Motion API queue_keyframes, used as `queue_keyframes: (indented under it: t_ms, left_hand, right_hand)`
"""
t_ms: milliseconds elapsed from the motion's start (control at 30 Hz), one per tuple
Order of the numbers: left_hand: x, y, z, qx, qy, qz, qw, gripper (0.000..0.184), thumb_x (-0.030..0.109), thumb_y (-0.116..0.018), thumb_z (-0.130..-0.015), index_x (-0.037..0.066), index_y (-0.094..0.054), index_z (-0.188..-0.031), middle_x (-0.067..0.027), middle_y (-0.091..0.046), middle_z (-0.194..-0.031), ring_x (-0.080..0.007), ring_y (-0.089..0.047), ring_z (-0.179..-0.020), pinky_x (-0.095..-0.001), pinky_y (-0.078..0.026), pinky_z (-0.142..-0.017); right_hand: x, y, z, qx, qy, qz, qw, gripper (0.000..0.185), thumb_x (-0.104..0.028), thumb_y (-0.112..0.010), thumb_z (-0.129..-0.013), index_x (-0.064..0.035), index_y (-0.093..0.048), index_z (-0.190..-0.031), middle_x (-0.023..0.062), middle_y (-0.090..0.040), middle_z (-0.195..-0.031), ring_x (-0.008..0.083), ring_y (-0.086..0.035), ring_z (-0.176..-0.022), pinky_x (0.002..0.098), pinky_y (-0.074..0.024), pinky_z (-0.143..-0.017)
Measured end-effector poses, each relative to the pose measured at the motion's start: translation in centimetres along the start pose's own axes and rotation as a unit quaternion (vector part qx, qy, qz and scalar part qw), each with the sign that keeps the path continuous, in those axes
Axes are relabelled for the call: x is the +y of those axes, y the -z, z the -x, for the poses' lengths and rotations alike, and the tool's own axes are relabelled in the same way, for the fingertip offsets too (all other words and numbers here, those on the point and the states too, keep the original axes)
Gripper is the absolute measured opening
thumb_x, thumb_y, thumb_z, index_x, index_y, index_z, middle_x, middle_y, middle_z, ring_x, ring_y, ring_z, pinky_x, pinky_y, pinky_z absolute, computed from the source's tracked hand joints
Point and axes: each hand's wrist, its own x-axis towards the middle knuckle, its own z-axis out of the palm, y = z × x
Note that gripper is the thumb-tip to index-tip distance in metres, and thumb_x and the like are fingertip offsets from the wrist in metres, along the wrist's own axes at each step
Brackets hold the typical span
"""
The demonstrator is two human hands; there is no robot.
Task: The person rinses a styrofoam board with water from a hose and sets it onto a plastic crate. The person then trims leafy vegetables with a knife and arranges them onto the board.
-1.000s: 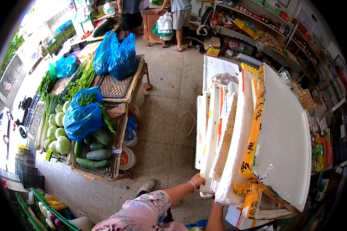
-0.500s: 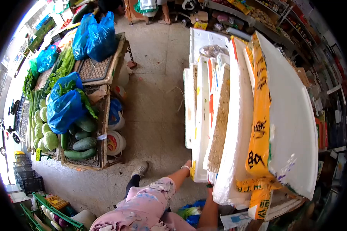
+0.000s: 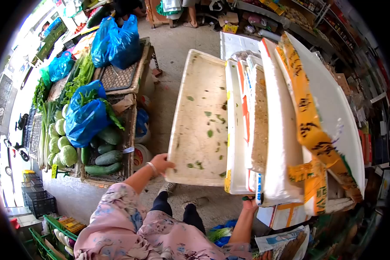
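left fingers (image 3: 170, 165) are closed on a foam tray (image 3: 199, 117) with leaf scraps (image 3: 209, 133); i cannot tell what right fingers (image 3: 248, 199) hold.

I was looking remotely into a vegetable shop: dark green gourds (image 3: 108, 158) lay along the near edge of the surface (image 3: 142, 65), round pale-green vegetables (image 3: 68, 155) beside them, leafy stalks (image 3: 86, 70) farther back, stocked shelves (image 3: 292, 25) beyond.

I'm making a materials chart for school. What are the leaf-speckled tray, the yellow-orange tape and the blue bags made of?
Tray: probably foam, with a dull, off-white, smudged finish; its thick, rounded rim suggests that, though hard plastic is possible.
Tape: likely thin plastic, slightly shiny, printed with black characters.
Blue bags: thin plastic film, glossy, showing crinkles and bright glints.
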Motion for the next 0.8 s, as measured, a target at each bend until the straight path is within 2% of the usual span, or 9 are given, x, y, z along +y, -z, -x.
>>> queue_keyframes:
  t_ms: [100,167,233,267,367,467,633,733,800]
  left_hand:
    - [-1.1,6.1,4.0,0.054,0.008,0.007,0.998,0.032,0.008,-0.066,-0.069,0.004,-0.057,-0.099,-0.0071,-0.062,-0.081,-0.0180,-0.061,-0.062,-0.0303,-0.051,-0.046]
    - [-2.3,9.0,6.9,0.090,-0.011,0.035,0.995,0.035,0.008,-0.066,-0.068,0.005,-0.056,-0.102,-0.0083,-0.062,-0.084,-0.0201,-0.062,-0.066,-0.0339,-0.053,-0.047]
    - [-3.8,10.5,10.0,0.137,-0.001,0.058,0.989,0.039,0.008,-0.067,-0.068,0.006,-0.055,-0.104,-0.0072,-0.061,-0.088,-0.0198,-0.062,-0.073,-0.0353,-0.053,-0.055]
    - [-2.7,9.8,12.8,0.166,0.022,0.068,0.983,0.040,0.007,-0.067,-0.068,0.007,-0.053,-0.106,-0.0067,-0.061,-0.091,-0.0196,-0.061,-0.078,-0.0360,-0.053,-0.060]
    - [-6.3,8.5,15.6,0.222,-0.022,0.179,0.958,0.040,0.007,-0.066,-0.069,0.009,-0.053,-0.107,-0.0060,-0.060,-0.093,-0.0200,-0.061,-0.079,-0.0365,-0.053,-0.061]
    - [-5.2,8.2,21.2,0.214,0.039,0.206,0.954,0.041,0.007,-0.067,-0.069,0.009,-0.051,-0.106,-0.0053,-0.060,-0.093,-0.0201,-0.061,-0.083,-0.0368,-0.053,-0.061]
    - [-4.6,11.4,19.8,0.160,0.044,0.260,0.951,0.038,0.006,-0.067,-0.069,0.009,-0.049,-0.103,-0.0060,-0.060,-0.093,-0.0197,-0.061,-0.083,-0.0370,-0.053,-0.063]
    - [-7.5,11.9,19.5,0.154,0.055,0.247,0.955,0.039,0.006,-0.066,-0.071,0.009,-0.048,-0.105,-0.0069,-0.060,-0.092,-0.0200,-0.061,-0.083,-0.0364,-0.053,-0.064]
    - [-8.3,10.7,19.7,0.170,0.058,0.231,0.956,0.040,0.006,-0.066,-0.071,0.009,-0.047,-0.106,-0.0074,-0.061,-0.093,-0.0202,-0.061,-0.084,-0.0367,-0.052,-0.065]
  right_hand:
    - [-0.2,0.5,-3.3,-0.030,0.011,0.028,0.999,0.024,-0.024,-0.056,-0.080,-0.0073,-0.057,-0.097,0.0049,-0.060,-0.082,0.0090,-0.040,-0.045,0.0181,-0.0261,-0.032]
    - [-1.8,3.6,-8.3,-0.079,0.008,0.051,0.996,0.028,-0.027,-0.051,-0.082,-0.0067,-0.056,-0.101,0.0086,-0.060,-0.094,0.0152,-0.053,-0.062,0.0259,-0.0432,-0.045]
    - [-1.5,2.4,-10.8,-0.069,0.013,0.117,0.991,0.035,-0.033,-0.046,-0.084,-0.0066,-0.056,-0.105,0.0106,-0.055,-0.111,0.0235,-0.054,-0.095,0.0414,-0.0458,-0.077]
    - [-2.3,6.6,-16.0,-0.108,0.035,0.043,0.993,0.042,-0.032,-0.045,-0.084,-0.0020,-0.046,-0.114,0.0149,-0.055,-0.106,0.0293,-0.056,-0.089,0.0470,-0.0485,-0.076]
    - [-2.4,5.6,-16.7,-0.058,0.015,0.113,0.992,0.041,-0.030,-0.046,-0.083,-0.0014,-0.045,-0.113,0.0149,-0.055,-0.104,0.0290,-0.056,-0.087,0.0462,-0.0490,-0.074]
    - [-3.8,8.7,-10.1,0.065,0.033,0.165,0.984,0.039,-0.027,-0.046,-0.083,-0.0009,-0.045,-0.112,0.0149,-0.055,-0.102,0.0287,-0.056,-0.085,0.0454,-0.0495,-0.073]
    - [-4.4,14.5,0.6,0.227,0.056,0.230,0.945,0.037,-0.024,-0.048,-0.081,0.0000,-0.045,-0.110,0.0149,-0.055,-0.099,0.0282,-0.057,-0.083,0.0439,-0.0503,-0.070]
    - [-3.2,22.9,6.2,0.306,0.029,0.272,0.912,0.036,-0.021,-0.049,-0.080,0.0006,-0.045,-0.109,0.0150,-0.055,-0.098,0.0279,-0.057,-0.081,0.0431,-0.0508,-0.068]
    - [-0.4,29.6,7.8,0.342,-0.024,0.293,0.892,0.035,-0.020,-0.049,-0.080,0.0009,-0.045,-0.108,0.0150,-0.054,-0.096,0.0277,-0.057,-0.080,0.0425,-0.0512,-0.067]
